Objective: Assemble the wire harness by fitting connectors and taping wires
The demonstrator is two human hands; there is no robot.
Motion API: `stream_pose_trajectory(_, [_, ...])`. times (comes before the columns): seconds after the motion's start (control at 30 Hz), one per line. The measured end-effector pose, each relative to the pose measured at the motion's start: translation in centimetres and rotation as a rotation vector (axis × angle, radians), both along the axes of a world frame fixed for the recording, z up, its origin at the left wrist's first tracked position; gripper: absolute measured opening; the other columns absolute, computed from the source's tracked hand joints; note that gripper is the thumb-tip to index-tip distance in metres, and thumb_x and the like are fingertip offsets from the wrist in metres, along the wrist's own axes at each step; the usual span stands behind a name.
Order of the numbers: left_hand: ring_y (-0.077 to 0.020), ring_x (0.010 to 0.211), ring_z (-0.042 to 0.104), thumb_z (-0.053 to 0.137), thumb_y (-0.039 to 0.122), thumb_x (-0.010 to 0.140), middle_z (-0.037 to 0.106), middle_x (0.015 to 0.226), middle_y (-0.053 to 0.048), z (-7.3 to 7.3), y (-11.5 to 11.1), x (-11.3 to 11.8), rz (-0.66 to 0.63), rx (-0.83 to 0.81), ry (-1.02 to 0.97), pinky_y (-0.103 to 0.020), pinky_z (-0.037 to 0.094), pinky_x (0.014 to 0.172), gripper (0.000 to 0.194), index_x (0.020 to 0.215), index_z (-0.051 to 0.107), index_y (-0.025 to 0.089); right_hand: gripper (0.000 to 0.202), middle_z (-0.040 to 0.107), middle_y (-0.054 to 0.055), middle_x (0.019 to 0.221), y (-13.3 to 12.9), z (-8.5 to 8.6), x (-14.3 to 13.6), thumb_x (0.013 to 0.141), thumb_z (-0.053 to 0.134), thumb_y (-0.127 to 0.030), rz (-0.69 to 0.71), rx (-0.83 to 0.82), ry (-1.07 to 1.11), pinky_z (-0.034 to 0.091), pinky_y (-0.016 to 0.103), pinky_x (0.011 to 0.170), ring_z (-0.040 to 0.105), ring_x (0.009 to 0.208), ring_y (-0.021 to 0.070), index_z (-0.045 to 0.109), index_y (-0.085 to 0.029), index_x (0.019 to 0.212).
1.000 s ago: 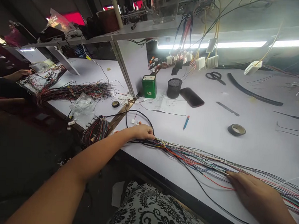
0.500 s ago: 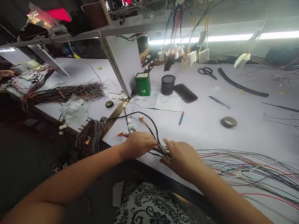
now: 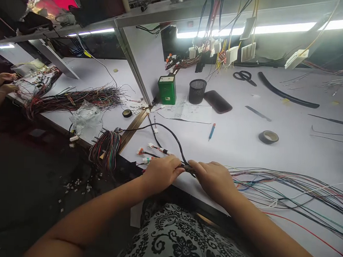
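Head view: cluttered white workbench (image 3: 272, 154) under strip light (image 3: 282, 27).

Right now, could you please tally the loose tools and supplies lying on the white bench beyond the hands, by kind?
Tape rolls: 2
Scissors: 1
Blue pen: 1
Mesh cup: 1
Green box: 1
Dark phone: 1
Total: 7
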State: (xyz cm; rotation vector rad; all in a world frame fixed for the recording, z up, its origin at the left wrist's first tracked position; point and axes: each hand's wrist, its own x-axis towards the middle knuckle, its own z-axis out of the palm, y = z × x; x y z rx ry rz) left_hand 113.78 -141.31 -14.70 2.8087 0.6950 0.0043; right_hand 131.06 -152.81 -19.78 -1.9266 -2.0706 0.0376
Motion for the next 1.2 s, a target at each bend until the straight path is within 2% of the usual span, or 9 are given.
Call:
stream_pose_trajectory(0.2, [-0.0137, 0.068, 0.053, 0.049, 0.039, 0.088, 0.058, 0.077, 0.0, 0.5, 0.7, 0.6, 0.139, -0.268, 0.007, -0.026, 0.037, 0.062, 0.023, 0.077, 0.051, 0.019, 0.012, 0.059, 0.006, 0.105, -0.6, 2.1, -0.8, 0.083, 0.054, -0.022, 0.005, 0.152, 0.169, 0.032, 0.037, 0.09, 0.05, 0.093, 0.0206, 0.059, -0.02, 0.093])
stream_pose_trajectory(0.37, [-0.0132, 0.07, 0.052, 0.049, 0.041, 0.087, 0.058, 0.078, 0.0, 0.7, 1.1, 1.0, 0.103, -0.336, -0.012, -0.025, 0.037, 0.063, 0.027, 0.072, 0.053, 0.019, 0.022, 0.058, 0.004, 0.08, -1.0, 1.7, -1.4, 0.088, 0.054, -0.032, -0.098, 0.179, 0.115, 0.032, 0.034, 0.075, 0.046, 0.077, 0.0181, 0.058, -0.019, 0.071])
stream_pose_trajectory(0.57, [-0.0144, 0.075, 0.059, 0.043, 0.039, 0.091, 0.064, 0.086, -0.001, 1.8, 3.0, 1.0, -0.059, -0.372, 0.088, -0.025, 0.039, 0.064, 0.025, 0.09, 0.058, 0.02, 0.022, 0.06, 0.004, 0.084, -1.1, 0.7, -0.7, 0.093, 0.046, -0.023, 0.045, 0.167, 0.06, 0.033, 0.033, 0.078, 0.045, 0.079, 0.0172, 0.059, -0.02, 0.076])
stream_pose_trajectory(0.67, [-0.0166, 0.073, 0.062, 0.046, 0.045, 0.089, 0.068, 0.087, 0.001, 2.1, 3.5, 1.1, -0.126, -0.253, 0.177, -0.026, 0.036, 0.059, 0.03, 0.111, 0.054, 0.026, 0.022, 0.061, 0.003, 0.087, -1.4, 0.4, -0.4, 0.094, 0.043, -0.021, 0.095, 0.149, 0.046, 0.035, 0.034, 0.082, 0.046, 0.081, 0.0171, 0.061, -0.02, 0.081])
stream_pose_trajectory(0.77, [-0.0191, 0.069, 0.061, 0.053, 0.057, 0.081, 0.068, 0.081, 0.0, 2.2, 3.5, 1.5, -0.28, -0.004, 0.245, -0.028, 0.032, 0.057, 0.036, 0.095, 0.061, 0.025, 0.021, 0.062, 0.003, 0.088, -1.4, 0.1, -0.3, 0.094, 0.043, -0.021, 0.095, 0.148, 0.057, 0.036, 0.035, 0.086, 0.049, 0.084, 0.0176, 0.061, -0.021, 0.083])
stream_pose_trajectory(0.87, [-0.0191, 0.068, 0.059, 0.055, 0.047, 0.083, 0.066, 0.078, -0.001, 2.1, 3.2, 2.0, -0.39, 0.197, 0.208, -0.03, 0.032, 0.059, 0.028, 0.083, 0.062, 0.02, 0.018, 0.061, 0.008, 0.106, -1.1, -0.3, -0.5, 0.09, 0.05, -0.029, 0.025, 0.088, 0.126, 0.037, 0.036, 0.089, 0.051, 0.099, 0.022, 0.059, -0.019, 0.102])
stream_pose_trajectory(1.0, [-0.0194, 0.071, 0.055, 0.047, 0.031, 0.09, 0.062, 0.073, -0.003, 2.0, 2.7, 2.7, -0.479, 0.333, 0.137, -0.034, 0.032, 0.065, 0.021, 0.078, 0.058, 0.018, 0.065, 0.064, 0.011, 0.107, -0.6, -0.2, -0.9, 0.082, 0.059, -0.037, -0.103, -0.231, 0.16, 0.042, 0.034, 0.068, 0.06, 0.086, 0.0252, 0.032, -0.018, 0.138])
stream_pose_trajectory(1.1, [-0.0208, 0.077, 0.053, 0.047, 0.04, 0.09, 0.061, 0.074, -0.004, 1.8, 3.0, 2.7, -0.515, 0.406, 0.083, -0.037, 0.032, 0.072, 0.028, 0.078, 0.057, 0.017, 0.052, 0.069, 0.006, 0.092, -0.3, 0.4, -0.9, 0.083, 0.056, -0.041, -0.111, -0.404, 0.143, 0.036, 0.029, 0.057, 0.063, 0.075, 0.0241, 0.041, -0.023, 0.13])
stream_pose_trajectory(1.2, [-0.0208, 0.074, 0.053, 0.042, 0.063, 0.085, 0.059, 0.069, -0.005, 1.0, 3.8, 2.5, -0.566, 0.423, 0.056, -0.037, 0.031, 0.072, 0.05, 0.073, 0.056, 0.016, 0.036, 0.069, 0.004, 0.083, -0.3, 1.0, -0.7, 0.087, 0.05, -0.04, -0.093, -0.416, 0.094, 0.03, 0.027, 0.053, 0.062, 0.07, 0.0222, 0.048, -0.024, 0.119])
